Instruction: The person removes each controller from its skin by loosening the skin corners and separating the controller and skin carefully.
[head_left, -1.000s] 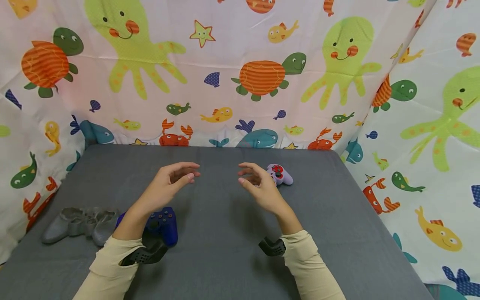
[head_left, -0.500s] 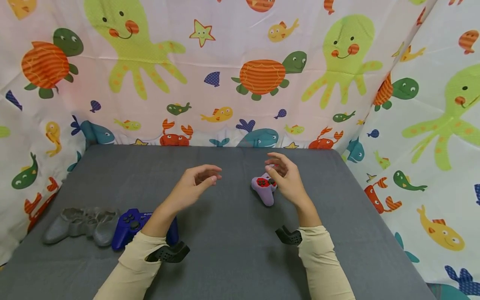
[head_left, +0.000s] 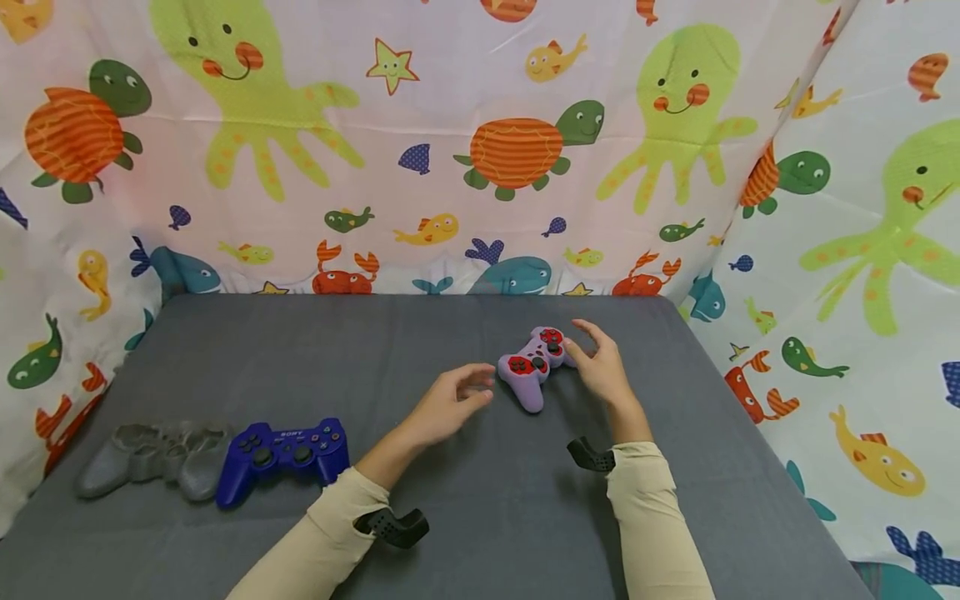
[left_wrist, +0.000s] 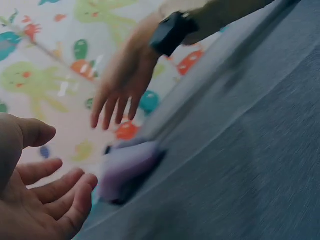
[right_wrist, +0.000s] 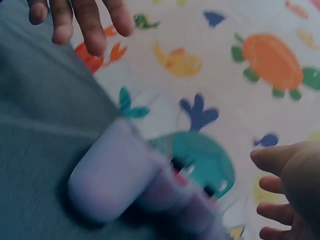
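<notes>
The left hand is moving rightward, uncovering the blue plastic gamepad, whose white "SONY" lettering is showing left of its fingers. The right hand is shifting outward, leaving the lilac plastic gamepad with red button patches lying between both hands' fingers, which are curving loosely, slightly parted, gripping nothing.

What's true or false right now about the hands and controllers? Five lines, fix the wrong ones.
1. The lilac controller lies between the left hand and the right hand. True.
2. The left hand holds the blue controller. False: the left hand holds nothing.
3. In the head view, the grey object lies left of the blue controller. True.
4. The lilac controller's button areas are green. False: they are red.
5. The blue controller rests on the table. True.
</notes>
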